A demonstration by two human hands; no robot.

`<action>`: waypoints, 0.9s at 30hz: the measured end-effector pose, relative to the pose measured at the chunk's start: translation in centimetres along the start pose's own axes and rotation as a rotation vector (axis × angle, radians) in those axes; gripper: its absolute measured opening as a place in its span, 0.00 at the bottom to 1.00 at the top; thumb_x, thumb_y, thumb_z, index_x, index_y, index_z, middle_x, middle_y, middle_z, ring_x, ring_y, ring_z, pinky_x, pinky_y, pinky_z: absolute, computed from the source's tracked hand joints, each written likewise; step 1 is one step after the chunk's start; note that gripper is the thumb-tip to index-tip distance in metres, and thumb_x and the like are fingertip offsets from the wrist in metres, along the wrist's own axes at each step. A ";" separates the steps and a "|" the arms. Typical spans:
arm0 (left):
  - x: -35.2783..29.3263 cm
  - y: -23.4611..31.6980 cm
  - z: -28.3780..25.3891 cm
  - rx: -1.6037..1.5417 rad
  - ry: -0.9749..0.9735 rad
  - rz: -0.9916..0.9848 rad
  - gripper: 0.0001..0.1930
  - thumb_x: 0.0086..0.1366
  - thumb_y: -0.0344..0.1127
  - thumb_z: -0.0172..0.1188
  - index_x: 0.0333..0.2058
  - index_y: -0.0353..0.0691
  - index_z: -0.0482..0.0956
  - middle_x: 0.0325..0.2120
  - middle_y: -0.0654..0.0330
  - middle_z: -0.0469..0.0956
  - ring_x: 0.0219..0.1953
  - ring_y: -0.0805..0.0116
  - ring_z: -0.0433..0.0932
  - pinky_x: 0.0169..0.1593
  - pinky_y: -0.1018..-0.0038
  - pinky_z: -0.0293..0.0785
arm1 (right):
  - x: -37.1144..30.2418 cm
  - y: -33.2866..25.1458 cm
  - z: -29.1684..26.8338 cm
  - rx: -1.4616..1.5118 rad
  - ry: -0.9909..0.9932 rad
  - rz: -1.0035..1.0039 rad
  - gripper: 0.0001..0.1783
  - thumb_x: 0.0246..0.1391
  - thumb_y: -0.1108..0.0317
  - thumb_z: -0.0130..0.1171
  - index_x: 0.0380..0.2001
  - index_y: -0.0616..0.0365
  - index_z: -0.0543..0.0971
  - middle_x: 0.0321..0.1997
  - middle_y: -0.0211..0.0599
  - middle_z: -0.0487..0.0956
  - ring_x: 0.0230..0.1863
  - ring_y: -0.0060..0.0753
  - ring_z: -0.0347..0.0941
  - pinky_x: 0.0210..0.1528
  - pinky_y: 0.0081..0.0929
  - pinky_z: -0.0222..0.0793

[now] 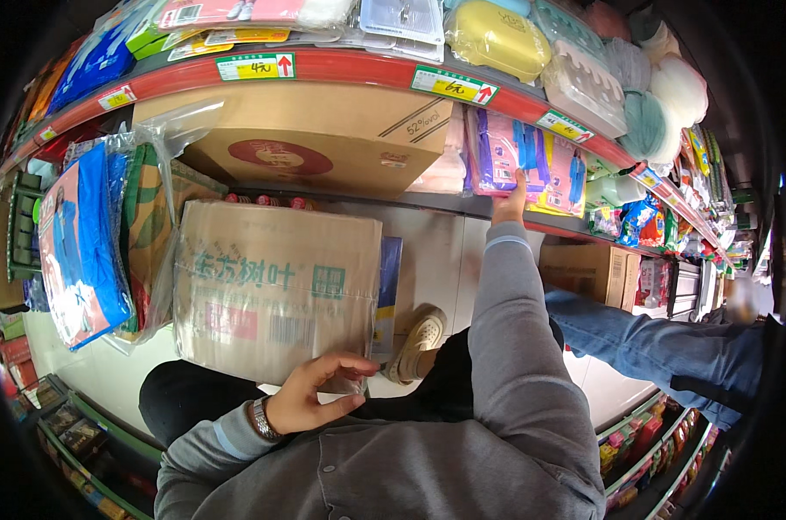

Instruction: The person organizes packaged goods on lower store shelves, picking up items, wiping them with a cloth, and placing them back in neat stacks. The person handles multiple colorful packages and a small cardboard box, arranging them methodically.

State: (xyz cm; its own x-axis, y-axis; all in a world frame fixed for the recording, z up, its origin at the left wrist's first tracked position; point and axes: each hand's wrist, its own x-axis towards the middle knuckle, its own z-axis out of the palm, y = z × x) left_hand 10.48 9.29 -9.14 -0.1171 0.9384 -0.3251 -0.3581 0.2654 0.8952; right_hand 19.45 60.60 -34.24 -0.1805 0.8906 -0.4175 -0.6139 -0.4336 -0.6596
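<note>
The step in hand looks like placing or drawing out a pink-and-purple packet (495,156) on the lower shelf (553,229), between one and two o'clock. The right hand (509,204) lays its thumb on it; hidden fingers leave pinching untold. Next calls for a firm edge grip. The left hand (328,394), seven o'clock, curls loosely, thumb apart, beside the carton (276,295).

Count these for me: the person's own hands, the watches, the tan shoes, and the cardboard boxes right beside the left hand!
Hands: 2, the left hand and the right hand
Wristwatch: 1
Tan shoe: 1
Cardboard box right beside the left hand: 1
Total: 5
</note>
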 end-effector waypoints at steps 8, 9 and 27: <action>0.4 1.4 -0.2 -0.024 -0.033 -0.011 0.22 0.60 0.25 0.62 0.54 0.36 0.70 0.52 0.56 0.72 0.54 0.66 0.73 0.56 0.71 0.70 | -0.3 0.8 1.1 0.087 -0.014 -0.007 0.30 0.51 0.60 0.62 0.56 0.57 0.68 0.56 0.42 0.73 0.57 0.48 0.69 0.61 0.53 0.64; 0.4 1.5 -0.3 -0.014 -0.033 -0.020 0.22 0.60 0.25 0.62 0.54 0.36 0.70 0.52 0.56 0.72 0.54 0.66 0.73 0.57 0.71 0.70 | -0.6 0.5 1.3 0.100 0.005 -0.005 0.29 0.51 0.61 0.62 0.56 0.56 0.68 0.56 0.42 0.73 0.57 0.49 0.69 0.61 0.55 0.64; -0.2 -1.7 2.6 -0.335 0.211 0.104 0.25 0.69 0.38 0.52 0.59 0.32 0.60 0.56 0.51 0.68 0.58 0.64 0.66 0.62 0.69 0.61 | -37.6 -10.1 -2.6 -0.050 -0.174 0.182 0.32 0.58 0.53 0.55 0.61 0.56 0.64 0.61 0.41 0.71 0.61 0.46 0.67 0.64 0.49 0.61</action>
State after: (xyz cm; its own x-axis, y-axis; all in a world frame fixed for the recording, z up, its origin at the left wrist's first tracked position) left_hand 13.54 9.25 -9.79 -0.3435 0.8814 -0.3243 -0.6118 0.0520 0.7893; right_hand 34.40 31.16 -13.52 -0.4172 0.8055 -0.4209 -0.5213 -0.5915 -0.6152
